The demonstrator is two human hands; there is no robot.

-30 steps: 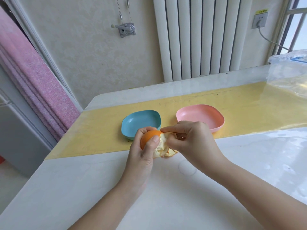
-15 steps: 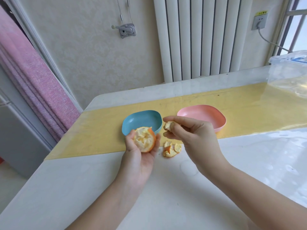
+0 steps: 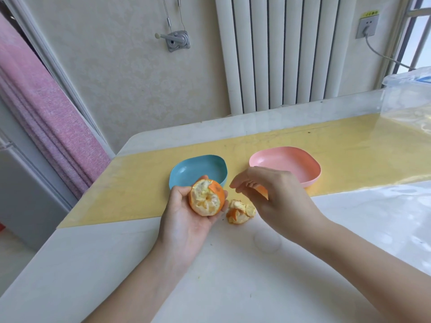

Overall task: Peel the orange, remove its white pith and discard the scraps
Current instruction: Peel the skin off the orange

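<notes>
White tabletop (image 3: 233,276) stretches out under your arms, and a yellow strip (image 3: 140,190) runs across it just beyond your hands. Your left hand (image 3: 184,220) is palm up, with its fingers curled round the orange (image 3: 206,198) so that the fruit sits in the cup of the palm above the tabletop. The orange is partly peeled. The side turned toward you is bare and pale with white pith, while a patch of orange skin clings to its upper right and a thin rim of skin runs round the edge.

Your right hand (image 3: 275,197) hangs palm down just to the right of the left one, apart from it and not touching the orange. Its fingers are bent over a scrap of peel (image 3: 261,190), which shows beneath them by the thumb. Between your two hands, slightly nearer to you, a small heap of peel scraps (image 3: 240,212) lies on the tabletop, close beside the fingertips of your left hand.

Beyond your left hand a blue dish (image 3: 198,169) stands on the yellow strip, and beyond your right hand a pink dish (image 3: 286,164) stands on the same strip. Nothing shows in either dish. Far to the right of your right hand a clear plastic container (image 3: 408,99) stands at the edge of the view. A white radiator (image 3: 279,52) lines the wall behind the tabletop, and a pink curtain (image 3: 46,113) hangs well to the left of your left hand.
</notes>
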